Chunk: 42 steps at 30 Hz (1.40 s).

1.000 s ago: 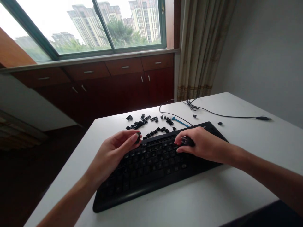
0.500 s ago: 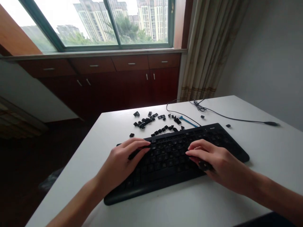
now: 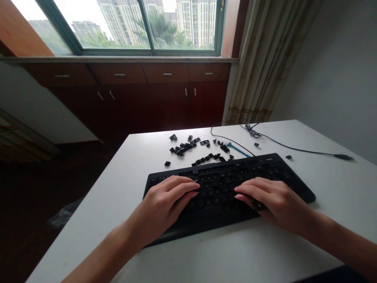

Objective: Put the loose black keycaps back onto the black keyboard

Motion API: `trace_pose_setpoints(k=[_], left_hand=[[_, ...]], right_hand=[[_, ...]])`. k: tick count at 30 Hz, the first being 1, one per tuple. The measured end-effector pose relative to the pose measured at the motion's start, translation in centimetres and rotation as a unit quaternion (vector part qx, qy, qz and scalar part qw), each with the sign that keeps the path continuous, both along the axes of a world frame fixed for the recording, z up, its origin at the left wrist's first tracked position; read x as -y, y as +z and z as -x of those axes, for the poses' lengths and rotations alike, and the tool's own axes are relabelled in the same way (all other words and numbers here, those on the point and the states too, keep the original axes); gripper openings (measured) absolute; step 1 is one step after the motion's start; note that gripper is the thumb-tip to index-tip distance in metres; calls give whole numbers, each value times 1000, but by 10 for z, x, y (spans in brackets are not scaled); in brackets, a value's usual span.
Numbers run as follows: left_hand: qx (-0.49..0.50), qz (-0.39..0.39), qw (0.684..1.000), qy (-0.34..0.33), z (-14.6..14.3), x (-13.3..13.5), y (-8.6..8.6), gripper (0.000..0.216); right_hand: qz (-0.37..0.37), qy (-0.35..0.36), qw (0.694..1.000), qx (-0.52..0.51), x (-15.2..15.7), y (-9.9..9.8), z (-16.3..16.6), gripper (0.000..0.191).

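Observation:
A black keyboard (image 3: pixel 206 220) lies at an angle on the white table, with dark gaps among its keys. My left hand (image 3: pixel 169 200) rests over its left part, thumb and forefinger slightly apart above the keys, with nothing visible between them. Over the right-middle keys is my right hand (image 3: pixel 272 198). Its fingers are curled, and small black keycaps (image 3: pixel 258 205) show tucked beneath them against the palm. Whether its fingertips pinch another key is too dark to see. Loose black keycaps (image 3: pixel 184 147) lie in a cluster behind the keyboard, near a row of others (image 3: pixel 203 159).
A thin blue tool (image 3: pixel 238 149) lies behind the keyboard. The keyboard cable (image 3: pixel 282 147) runs across the back right of the table to its plug (image 3: pixel 343 157). Single keycaps (image 3: pixel 167 163) lie apart. Beyond the table stand wooden cabinets (image 3: pixel 165 106) under a window.
My left hand has moved right along the keyboard, away from its upper left keys. My right hand stays over nearly the same keys. The whole view has shifted slightly.

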State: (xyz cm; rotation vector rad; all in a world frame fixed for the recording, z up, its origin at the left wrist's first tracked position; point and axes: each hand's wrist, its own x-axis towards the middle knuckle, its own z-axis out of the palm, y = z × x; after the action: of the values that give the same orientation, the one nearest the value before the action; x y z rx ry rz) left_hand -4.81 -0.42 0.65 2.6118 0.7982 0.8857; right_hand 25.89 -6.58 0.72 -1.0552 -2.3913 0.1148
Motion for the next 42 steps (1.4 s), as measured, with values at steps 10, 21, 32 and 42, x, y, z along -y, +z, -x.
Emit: trace_pose_setpoints(k=[10,21,32,42], left_hand=[[-2,3,1000,8,0,0,0,25],[-10,2,1000,15,-1,-1,-1,25],[-12,1,1000,11,-1,1,-1,24],[-10,-1,1000,8,-1,1,2,24]], right_hand=[[4,7,1000,-2,5,-6,-12,22],[85,2,996,23,5,7,-20,48],[143,-9,989,-21,4,12,-19,33],[58,36,997,-43,13,1,0,24]])
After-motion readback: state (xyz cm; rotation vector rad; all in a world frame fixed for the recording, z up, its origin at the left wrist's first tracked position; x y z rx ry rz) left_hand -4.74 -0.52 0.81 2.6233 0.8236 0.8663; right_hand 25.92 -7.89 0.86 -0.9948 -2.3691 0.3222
